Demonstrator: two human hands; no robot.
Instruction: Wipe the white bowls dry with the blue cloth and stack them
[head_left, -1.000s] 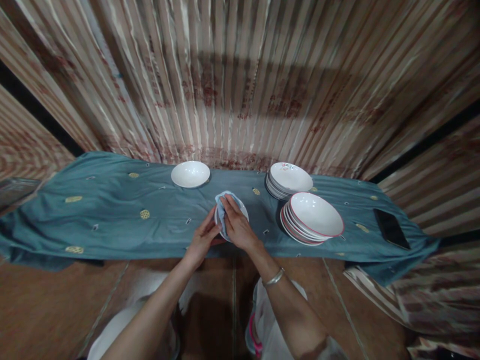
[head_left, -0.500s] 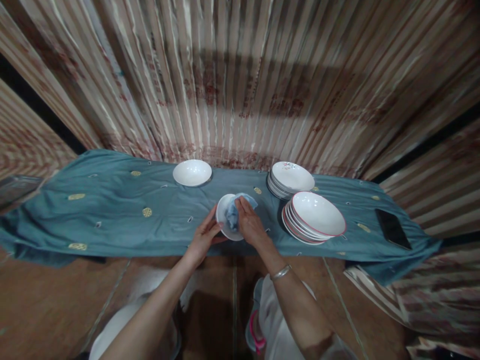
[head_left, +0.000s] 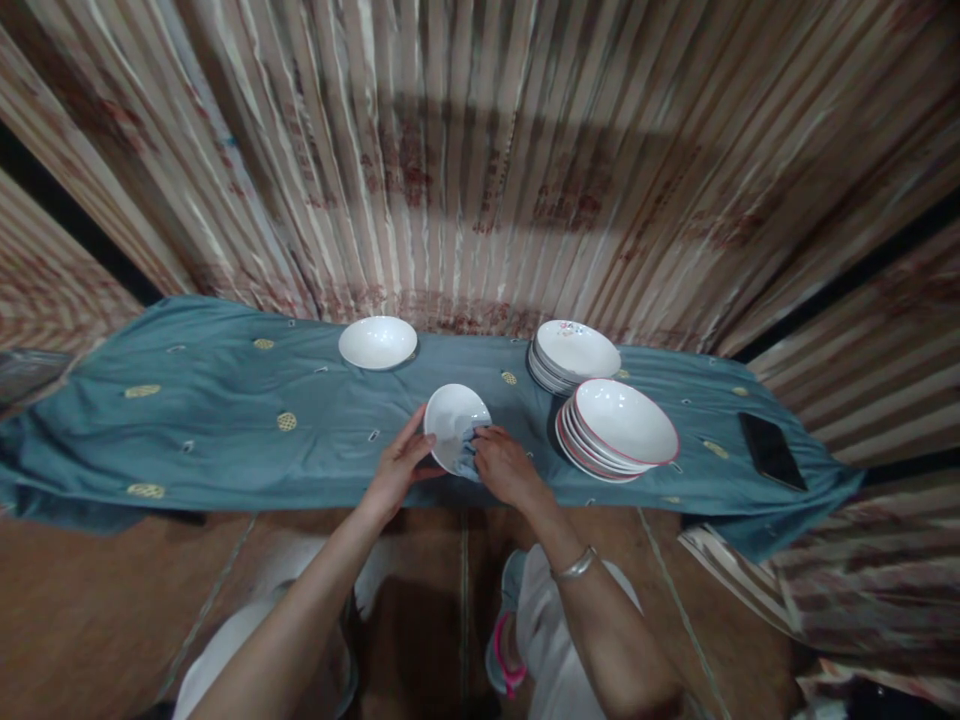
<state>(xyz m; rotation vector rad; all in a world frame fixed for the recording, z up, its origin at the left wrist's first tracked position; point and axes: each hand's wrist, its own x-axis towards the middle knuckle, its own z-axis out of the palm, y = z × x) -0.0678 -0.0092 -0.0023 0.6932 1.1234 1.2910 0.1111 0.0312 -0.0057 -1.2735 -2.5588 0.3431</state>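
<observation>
A small white bowl [head_left: 448, 412] is tilted toward me above the front half of the table. My left hand [head_left: 403, 462] grips its left rim, thumb on the inside and fingers beneath. My right hand [head_left: 504, 464] is closed on a light-blue cloth [head_left: 468, 458], pressed against the lower right of the bowl's inside. Part of the cloth is hidden by the fingers. Behind and to the left rests a shallow white dish [head_left: 378, 343]. Right of my hands, a stack of red-rimmed bowls [head_left: 626, 425] leans slightly.
Behind the red-rimmed stack stands a pile of white plates [head_left: 577, 350] with a floral pattern. A black phone [head_left: 772, 450] lies at the right end. The long table has a teal cloth [head_left: 225, 420]; a striped curtain [head_left: 465, 180] hangs directly behind it.
My right hand and the blue cloth have moved from the bowl's upper right down to its lower right edge, exposing more of the inside. My left hand keeps its hold. The view has shifted slightly.
</observation>
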